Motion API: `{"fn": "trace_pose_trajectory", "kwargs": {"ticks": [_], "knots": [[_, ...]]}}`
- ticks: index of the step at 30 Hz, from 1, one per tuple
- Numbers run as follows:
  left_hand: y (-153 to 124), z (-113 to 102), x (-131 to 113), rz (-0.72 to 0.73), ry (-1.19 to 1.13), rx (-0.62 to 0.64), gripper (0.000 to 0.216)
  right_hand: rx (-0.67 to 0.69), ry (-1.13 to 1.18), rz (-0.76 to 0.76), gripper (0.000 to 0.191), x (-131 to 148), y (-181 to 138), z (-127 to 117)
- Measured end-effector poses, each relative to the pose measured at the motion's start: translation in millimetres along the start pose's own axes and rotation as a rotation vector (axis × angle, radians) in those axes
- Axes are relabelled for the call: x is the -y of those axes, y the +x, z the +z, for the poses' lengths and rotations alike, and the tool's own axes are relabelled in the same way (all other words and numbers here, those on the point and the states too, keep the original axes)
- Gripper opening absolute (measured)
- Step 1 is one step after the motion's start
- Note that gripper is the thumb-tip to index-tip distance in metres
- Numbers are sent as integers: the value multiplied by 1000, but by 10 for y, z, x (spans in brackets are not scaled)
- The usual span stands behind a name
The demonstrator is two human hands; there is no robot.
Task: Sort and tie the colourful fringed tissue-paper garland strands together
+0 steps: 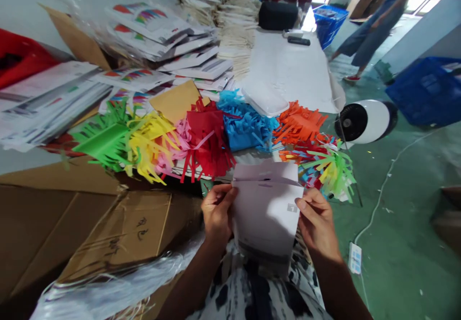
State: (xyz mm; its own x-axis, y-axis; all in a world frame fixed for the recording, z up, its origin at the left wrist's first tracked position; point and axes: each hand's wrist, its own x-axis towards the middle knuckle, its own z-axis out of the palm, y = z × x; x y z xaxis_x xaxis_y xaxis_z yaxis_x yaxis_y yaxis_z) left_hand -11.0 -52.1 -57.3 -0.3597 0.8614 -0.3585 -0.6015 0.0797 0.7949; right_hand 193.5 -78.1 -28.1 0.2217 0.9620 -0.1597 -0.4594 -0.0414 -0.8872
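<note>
Both of my hands hold a white printed card packet [264, 214] upright over my lap. My left hand [216, 214] pinches its left edge near the top, fingers closed. My right hand [317, 221] grips the right edge with the thumb on the front. The packet's top flap with a hang slot sticks up between them. Just beyond on the table lie fringed paper bundles: green [103, 142], yellow [151, 144], pink [180, 140], red [205, 137], blue [245, 123] and orange [297, 120]. A mixed multicolour bundle [329, 164] lies at the table's near right corner.
Stacks of printed sleeves [151, 27] and beige bundles [234, 17] fill the far table. A flattened cardboard box [90, 224] sits at my left. A white fan [363, 120] stands on the green floor, with blue crates [428, 89] and a person's legs [370, 31] beyond.
</note>
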Motion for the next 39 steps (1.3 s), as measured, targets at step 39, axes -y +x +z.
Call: {"fn": "trace_pose_trajectory", "kwargs": {"ticks": [39], "knots": [[176,-228,-89,-153,41,188,34,247,-210,-284,38,175,-45,-209]]}}
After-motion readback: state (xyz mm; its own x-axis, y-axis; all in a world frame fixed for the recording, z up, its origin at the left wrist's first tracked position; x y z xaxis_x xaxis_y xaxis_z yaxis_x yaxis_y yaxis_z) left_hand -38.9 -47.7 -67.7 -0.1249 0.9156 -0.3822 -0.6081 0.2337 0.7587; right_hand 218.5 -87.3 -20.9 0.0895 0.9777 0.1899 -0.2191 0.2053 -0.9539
